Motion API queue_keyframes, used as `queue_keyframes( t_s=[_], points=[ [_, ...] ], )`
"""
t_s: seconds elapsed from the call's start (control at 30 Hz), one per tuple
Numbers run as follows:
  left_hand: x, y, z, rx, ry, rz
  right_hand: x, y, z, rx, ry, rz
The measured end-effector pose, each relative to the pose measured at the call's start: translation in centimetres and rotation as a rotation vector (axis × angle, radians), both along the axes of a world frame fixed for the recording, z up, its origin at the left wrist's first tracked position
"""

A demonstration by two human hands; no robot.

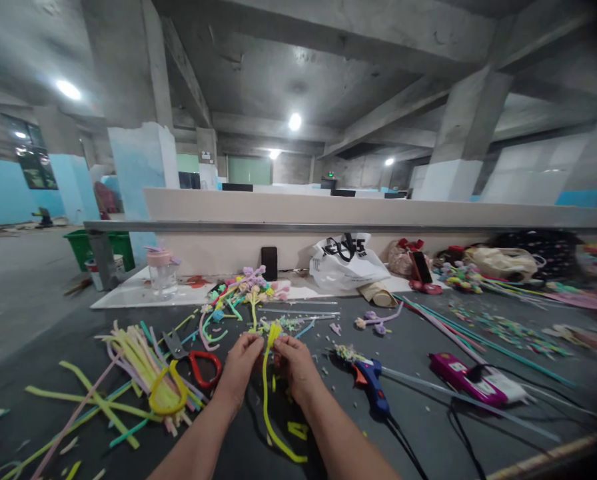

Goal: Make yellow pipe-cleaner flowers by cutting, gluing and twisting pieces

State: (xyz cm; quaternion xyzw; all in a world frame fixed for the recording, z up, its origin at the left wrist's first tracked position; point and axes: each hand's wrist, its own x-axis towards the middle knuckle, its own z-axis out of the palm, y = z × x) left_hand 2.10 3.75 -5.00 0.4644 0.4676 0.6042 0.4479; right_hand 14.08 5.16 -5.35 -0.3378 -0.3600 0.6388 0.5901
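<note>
Pinching yellow strip [265, 393] at bunched upper end with thumb and fingertips of right hand [296, 360], closed in tightly, above dark tabletop [218, 440]. Trailing down between forearms, then bending right toward yellow scraps [298, 430]. Curled in close beside same bunched end with fingers of left hand [243, 357]; hard to tell at this angle whether gripping strip, or how firmly.

To left: spotted near scissors [192, 365] with red handle, beside heap of pastel strips [138, 360]. To right: lying on its side, blue glue gun [371, 383], near magenta-and-white device [473, 380]. Beyond hands: heaped with flower pieces [256, 283], mostly lilac, yellow and pink. Farther back: propped against partition, dark phone [269, 263]; also resting there, white bag [346, 263] with black lettering.
</note>
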Motion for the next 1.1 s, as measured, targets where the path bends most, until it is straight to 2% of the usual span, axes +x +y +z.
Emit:
queue_keyframes(
  t_s=[0.17,0.37,0.47,0.7,0.83,1.1],
  points=[
    [-0.7,0.3,-0.3,0.001,-0.045,0.024,0.1,-0.1,0.0,-0.095,0.103,-0.074],
    [-0.1,0.9,-0.4,-0.009,-0.056,0.066,-0.3,-1.0,-0.1,-0.085,0.150,-0.124],
    [0.4,1.1,-0.4,0.001,-0.059,0.103,-0.3,-0.9,-0.6,-0.108,0.165,-0.111],
    [0.4,1.6,-0.7,-0.051,-0.104,0.172,-1.0,-0.2,-1.8,-0.279,0.222,-0.039],
    [0.0,1.4,-1.1,-0.083,-0.107,0.168,-0.9,-0.4,-1.0,-0.293,0.253,-0.002],
    [-0.9,0.1,-1.4,-0.016,-0.178,0.249,-0.7,0.7,0.7,-0.175,0.223,-0.094]
  ],
)
